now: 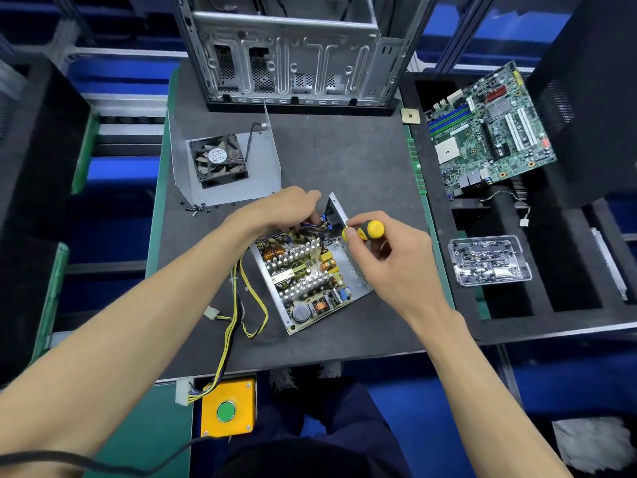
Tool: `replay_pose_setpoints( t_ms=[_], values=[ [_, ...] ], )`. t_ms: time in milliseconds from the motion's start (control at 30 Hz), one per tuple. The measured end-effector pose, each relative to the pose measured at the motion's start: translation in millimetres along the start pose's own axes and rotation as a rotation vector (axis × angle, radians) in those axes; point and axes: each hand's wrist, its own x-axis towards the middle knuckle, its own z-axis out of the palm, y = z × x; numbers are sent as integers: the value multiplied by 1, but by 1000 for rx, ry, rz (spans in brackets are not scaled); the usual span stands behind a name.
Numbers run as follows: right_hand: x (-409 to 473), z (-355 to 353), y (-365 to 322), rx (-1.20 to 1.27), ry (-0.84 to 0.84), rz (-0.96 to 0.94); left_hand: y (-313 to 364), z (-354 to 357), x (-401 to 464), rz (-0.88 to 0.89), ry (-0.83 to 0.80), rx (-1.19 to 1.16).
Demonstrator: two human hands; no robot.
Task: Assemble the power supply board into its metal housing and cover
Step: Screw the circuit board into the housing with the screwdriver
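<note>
Grey sheet-metal housing (351, 267) sits near the middle of the dark work mat (344, 160), tilted on the diagonal, with the tan power supply board (303, 274) crowded with copper coils and finned heat sinks lying inside it. Left hand (286, 210) reaches into the far corner of the housing, fingers curled down among the blue and black wires there; whether they pinch a wire, cannot tell. Right hand (389, 260) grips a yellow-and-black-handled screwdriver (365, 231), thumb and fingers wrapped round the handle, tip pointed toward the housing's upright perforated wall. Yellow and black cable bundle (238, 305) trails from the housing's left side toward the near edge of the mat. Beyond the housing, to its far left, the bent grey metal cover (262, 160) lies open with a black square fan (219, 160) mounted on it. Loose dark screws (196, 208) are scattered just beside the cover's near edge. Bare metal computer case (293, 53) stands at the far end of the mat. Right of the housing, off the mat, a clear plastic tray of screws (489, 260) rests on black foam, with a green motherboard (489, 129) beyond it.
</note>
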Motion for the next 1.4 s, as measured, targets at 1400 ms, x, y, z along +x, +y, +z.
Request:
replay_pose_setpoints(
  t_ms=[1400],
  values=[
    [19, -17, -23, 166, 201, 5, 23, -29, -43, 150, 178, -278]
  ],
)
